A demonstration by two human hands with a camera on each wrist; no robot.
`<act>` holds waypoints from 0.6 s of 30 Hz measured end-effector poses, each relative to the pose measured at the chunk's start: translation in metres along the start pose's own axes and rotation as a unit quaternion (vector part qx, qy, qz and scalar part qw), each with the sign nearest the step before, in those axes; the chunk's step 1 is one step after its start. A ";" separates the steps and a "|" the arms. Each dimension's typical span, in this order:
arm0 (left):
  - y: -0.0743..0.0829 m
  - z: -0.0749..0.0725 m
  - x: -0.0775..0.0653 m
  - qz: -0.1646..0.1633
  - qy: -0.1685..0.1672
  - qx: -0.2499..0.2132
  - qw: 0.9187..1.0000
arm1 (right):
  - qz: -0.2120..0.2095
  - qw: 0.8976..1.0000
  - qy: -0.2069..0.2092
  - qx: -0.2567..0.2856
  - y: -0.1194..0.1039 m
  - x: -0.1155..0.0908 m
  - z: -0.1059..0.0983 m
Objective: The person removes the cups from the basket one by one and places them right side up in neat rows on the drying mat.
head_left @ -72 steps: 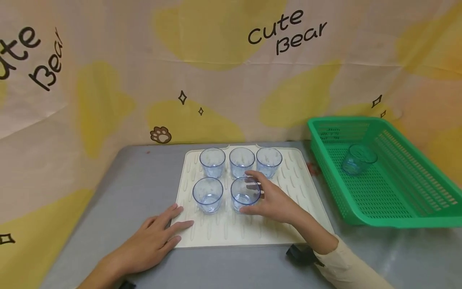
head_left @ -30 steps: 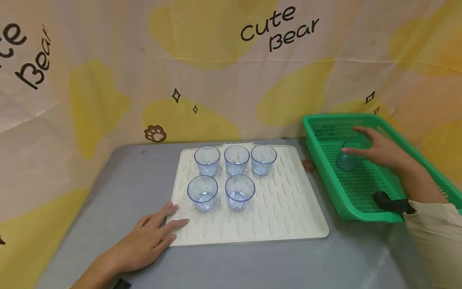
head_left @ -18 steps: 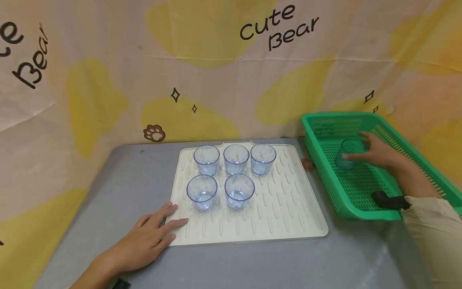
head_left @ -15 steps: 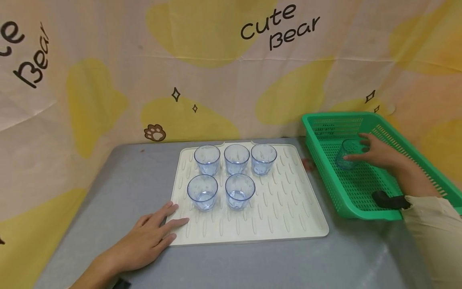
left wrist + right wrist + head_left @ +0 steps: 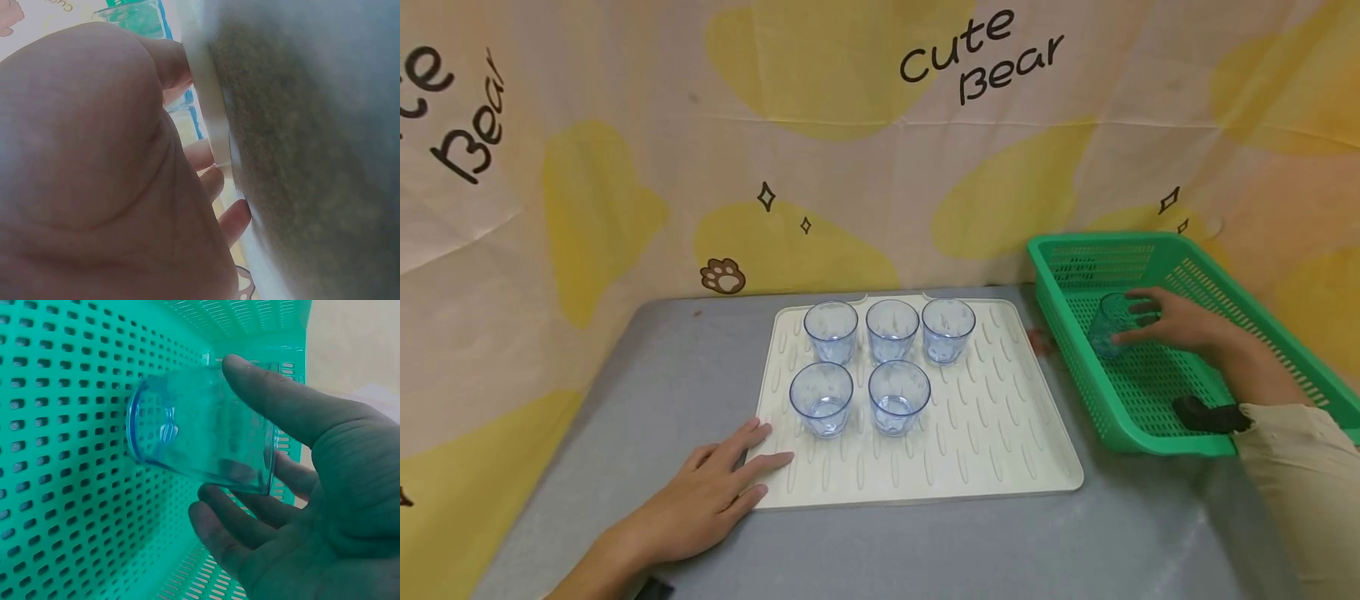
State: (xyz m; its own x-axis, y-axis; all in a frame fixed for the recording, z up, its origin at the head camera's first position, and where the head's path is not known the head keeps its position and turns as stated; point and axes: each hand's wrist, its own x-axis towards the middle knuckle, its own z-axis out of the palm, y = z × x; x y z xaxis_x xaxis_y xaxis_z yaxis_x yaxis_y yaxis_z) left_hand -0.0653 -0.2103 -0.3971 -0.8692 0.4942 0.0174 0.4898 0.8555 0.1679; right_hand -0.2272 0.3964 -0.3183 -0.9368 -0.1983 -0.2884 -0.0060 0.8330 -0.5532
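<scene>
My right hand [image 5: 1183,323] reaches into the green plastic basket [image 5: 1150,443] and holds a clear bluish drinking glass [image 5: 1105,327]. In the right wrist view the thumb [image 5: 269,390] lies along one side of the glass and the other fingers curl round the opposite side. The end away from the palm is close over the basket's perforated floor. My left hand [image 5: 711,496] lies spread at the near left corner of a white ridged drying mat [image 5: 1000,417], its fingertips on the edge. Similar glasses stand upright on the mat: three behind, two in front [image 5: 822,400] [image 5: 898,400].
A grey tabletop [image 5: 880,550] lies under mat and basket. Behind it hangs a cream and yellow printed cloth [image 5: 850,67]. The basket's raised walls surround the right hand. The mat's right part shows bare ridges beside the glasses.
My right hand has gone from the front-row glass on the mat to the basket and closed round the glass there, which has shifted slightly left. The left hand has stayed put.
</scene>
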 end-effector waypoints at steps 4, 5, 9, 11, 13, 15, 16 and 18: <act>0.000 0.001 0.000 0.003 0.001 -0.001 1.000 | -0.001 1.000 -0.002 0.002 0.000 0.000 0.000; 0.000 0.002 0.000 0.002 0.000 -0.001 1.000 | -0.001 1.000 -0.002 0.007 -0.001 0.000 0.001; -0.001 0.001 0.001 -0.009 -0.016 -0.009 1.000 | -0.010 0.999 0.000 0.035 -0.003 0.001 0.000; -0.001 0.000 0.001 -0.016 -0.028 -0.015 0.999 | -0.019 0.999 0.007 0.051 -0.005 0.001 -0.001; -0.001 -0.001 0.002 -0.019 -0.034 -0.019 0.999 | -0.025 0.998 0.010 0.062 -0.007 0.001 -0.001; 0.000 -0.003 0.002 -0.024 -0.042 -0.025 0.998 | -0.028 0.997 0.014 0.070 -0.008 0.000 -0.001; 0.000 -0.004 0.002 -0.025 -0.044 -0.027 0.998 | -0.030 0.997 0.016 0.072 -0.009 -0.001 -0.001; 0.000 -0.004 0.002 -0.026 -0.045 -0.029 0.998 | -0.036 0.997 0.021 0.068 -0.009 -0.002 -0.002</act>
State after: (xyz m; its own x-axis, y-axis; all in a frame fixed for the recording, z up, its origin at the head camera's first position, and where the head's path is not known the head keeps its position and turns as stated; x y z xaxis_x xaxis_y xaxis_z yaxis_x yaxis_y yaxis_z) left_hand -0.0674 -0.2097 -0.3926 -0.8822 0.4639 -0.0812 0.4375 0.8711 0.2234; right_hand -0.2260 0.3904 -0.3108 -0.9496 -0.2303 -0.2124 -0.0285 0.7388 -0.6734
